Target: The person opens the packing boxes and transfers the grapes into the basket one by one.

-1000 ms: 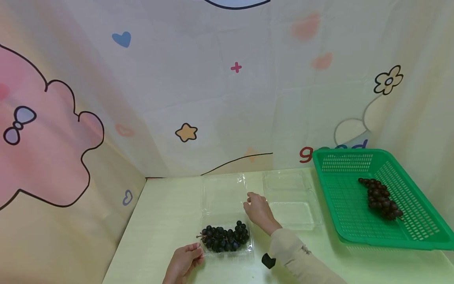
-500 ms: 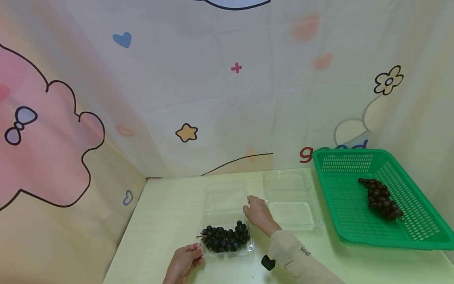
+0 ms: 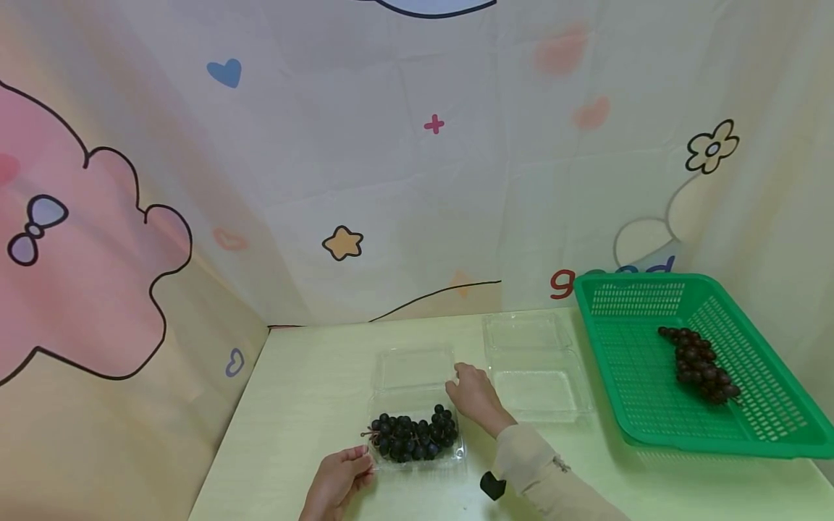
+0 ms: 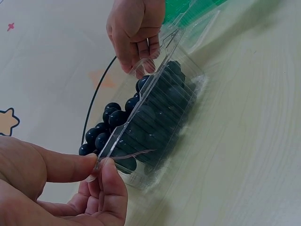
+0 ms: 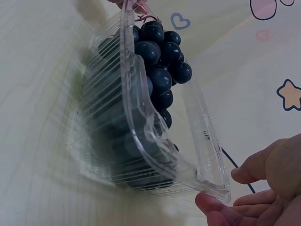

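A clear plastic clamshell box [image 3: 417, 465] holds a bunch of black grapes [image 3: 413, 438], whose stem pokes out at the left. Its lid [image 3: 413, 369] lies folded back on the far side. My left hand [image 3: 337, 476] pinches the box rim at the front left corner between thumb and fingers, as the left wrist view shows. At the far right corner is my right hand [image 3: 478, 394]. In the right wrist view its fingertips [image 5: 209, 202] touch the clear plastic corner, while the thumb stands slightly apart from the edge.
Another clear clamshell box [image 3: 541, 391] stands unfolded to the right. Beyond it, a green basket [image 3: 632, 427] contains a bunch of dark red grapes [image 3: 700, 365]. A patterned curtain [image 3: 391, 166] hangs behind the table [image 3: 287, 405].
The lid has swung back and down, away from me, and now lies flatter. My right hand has dropped slightly at the lid's right side. The left hand has stayed at the rim.
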Demonstrator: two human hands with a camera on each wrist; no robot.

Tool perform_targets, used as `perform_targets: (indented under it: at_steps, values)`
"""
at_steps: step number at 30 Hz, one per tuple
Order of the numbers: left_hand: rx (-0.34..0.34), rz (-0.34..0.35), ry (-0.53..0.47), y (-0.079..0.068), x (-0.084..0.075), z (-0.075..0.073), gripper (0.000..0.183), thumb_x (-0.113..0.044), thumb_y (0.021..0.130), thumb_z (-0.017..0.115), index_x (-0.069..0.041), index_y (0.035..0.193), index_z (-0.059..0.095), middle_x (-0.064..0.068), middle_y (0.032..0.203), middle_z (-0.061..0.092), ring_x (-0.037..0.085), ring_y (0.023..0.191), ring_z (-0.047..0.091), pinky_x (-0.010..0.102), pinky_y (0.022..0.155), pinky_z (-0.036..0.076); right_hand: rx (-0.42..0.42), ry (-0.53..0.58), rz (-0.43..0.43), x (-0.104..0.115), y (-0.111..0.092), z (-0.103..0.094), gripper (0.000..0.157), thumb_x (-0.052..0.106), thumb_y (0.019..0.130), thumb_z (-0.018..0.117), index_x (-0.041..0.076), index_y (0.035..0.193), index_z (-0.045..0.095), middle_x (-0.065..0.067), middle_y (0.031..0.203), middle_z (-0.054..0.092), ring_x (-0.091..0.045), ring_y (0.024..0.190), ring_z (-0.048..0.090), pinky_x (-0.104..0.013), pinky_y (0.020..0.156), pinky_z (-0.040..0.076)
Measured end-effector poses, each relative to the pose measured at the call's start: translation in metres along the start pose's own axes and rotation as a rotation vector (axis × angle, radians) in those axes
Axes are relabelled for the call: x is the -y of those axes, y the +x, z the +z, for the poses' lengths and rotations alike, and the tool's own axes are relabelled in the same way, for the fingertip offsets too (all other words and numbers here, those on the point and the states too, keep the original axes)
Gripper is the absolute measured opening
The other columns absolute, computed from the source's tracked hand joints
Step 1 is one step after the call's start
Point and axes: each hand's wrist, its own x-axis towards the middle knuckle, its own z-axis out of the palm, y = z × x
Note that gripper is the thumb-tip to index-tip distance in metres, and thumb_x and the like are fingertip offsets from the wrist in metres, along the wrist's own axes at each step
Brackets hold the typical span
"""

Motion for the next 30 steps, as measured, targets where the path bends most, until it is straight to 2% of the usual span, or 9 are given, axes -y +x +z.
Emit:
perform_targets:
  at_steps: [5,9,14,17,19,23,26,29,30]
  values:
    - [-0.008,-0.010,0.003,0.000,-0.001,0.000,0.024,0.000,0.103,0.059,0.014,0.122,0.057,0.011,0.093,0.064,0.017,0.082,0.063,0.027,0.074,0.057,0.003,0.014,0.007,-0.001,-0.004,0.000,0.041,0.006,0.096,0.060,-0.016,0.130,0.057,-0.032,0.124,0.065,-0.023,0.071,0.061,-0.043,0.072,0.055]
    - [-0.012,-0.014,0.005,0.000,-0.001,0.001,0.025,0.000,0.103,0.059,0.014,0.123,0.057,0.011,0.093,0.065,0.017,0.082,0.063,0.028,0.075,0.057,0.010,0.031,0.012,-0.001,-0.006,0.002,0.042,0.005,0.095,0.059,-0.017,0.131,0.056,-0.033,0.124,0.064,-0.033,0.089,0.067,-0.047,0.080,0.056]
    - [-0.018,-0.016,0.008,0.001,0.000,0.001,0.024,0.000,0.103,0.060,0.014,0.121,0.058,0.011,0.092,0.065,0.018,0.082,0.064,0.028,0.074,0.057,0.009,0.041,0.019,-0.002,-0.010,0.004,0.044,0.004,0.094,0.060,-0.018,0.132,0.055,-0.033,0.123,0.064,-0.045,0.111,0.065,-0.051,0.085,0.057]
    - [-0.022,-0.015,0.008,0.001,0.001,0.001,0.022,0.000,0.102,0.060,0.013,0.120,0.058,0.011,0.091,0.065,0.018,0.082,0.064,0.028,0.074,0.057,0.001,0.029,0.013,-0.003,-0.012,0.005,0.043,0.002,0.092,0.062,-0.019,0.129,0.056,-0.033,0.118,0.066,-0.042,0.103,0.068,-0.049,0.080,0.057]
    - [-0.023,-0.017,0.005,0.001,0.001,0.002,0.021,0.000,0.102,0.060,0.013,0.119,0.059,0.011,0.091,0.065,0.018,0.082,0.063,0.028,0.074,0.057,0.001,0.022,0.009,-0.003,-0.014,0.005,0.042,0.001,0.090,0.062,-0.019,0.127,0.056,-0.031,0.112,0.067,-0.033,0.086,0.067,-0.044,0.073,0.056]
    - [-0.021,-0.019,-0.005,0.001,0.000,0.002,0.022,0.000,0.102,0.060,0.012,0.120,0.058,0.010,0.092,0.065,0.018,0.082,0.064,0.028,0.074,0.057,0.014,0.065,0.013,-0.001,-0.019,0.006,0.042,-0.002,0.090,0.061,-0.021,0.127,0.055,-0.016,0.080,0.061,-0.014,0.055,0.040,-0.031,0.053,0.039]
    - [-0.016,-0.014,-0.010,0.001,0.000,0.001,0.023,0.000,0.102,0.061,0.013,0.121,0.058,0.011,0.093,0.065,0.018,0.083,0.064,0.028,0.075,0.057,0.017,0.083,0.015,0.000,-0.024,0.006,0.026,-0.003,0.089,0.060,-0.017,0.112,0.060,-0.005,0.065,0.046,-0.011,0.050,0.030,-0.027,0.049,0.028]
    - [-0.013,-0.007,-0.014,0.001,0.001,0.001,0.023,0.001,0.102,0.061,0.013,0.120,0.058,0.012,0.093,0.066,0.018,0.083,0.065,0.028,0.075,0.058,0.018,0.083,0.033,0.002,-0.028,0.006,0.005,-0.002,0.090,0.059,-0.007,0.092,0.059,0.000,0.060,0.041,-0.011,0.049,0.030,-0.026,0.048,0.028]
    - [-0.012,-0.005,-0.016,0.000,0.001,0.001,0.022,0.001,0.102,0.061,0.013,0.120,0.058,0.012,0.093,0.066,0.018,0.083,0.065,0.028,0.075,0.058,0.017,0.086,0.039,0.002,-0.030,0.006,0.004,-0.002,0.090,0.059,-0.004,0.087,0.057,0.001,0.058,0.041,-0.011,0.048,0.031,-0.026,0.048,0.028]
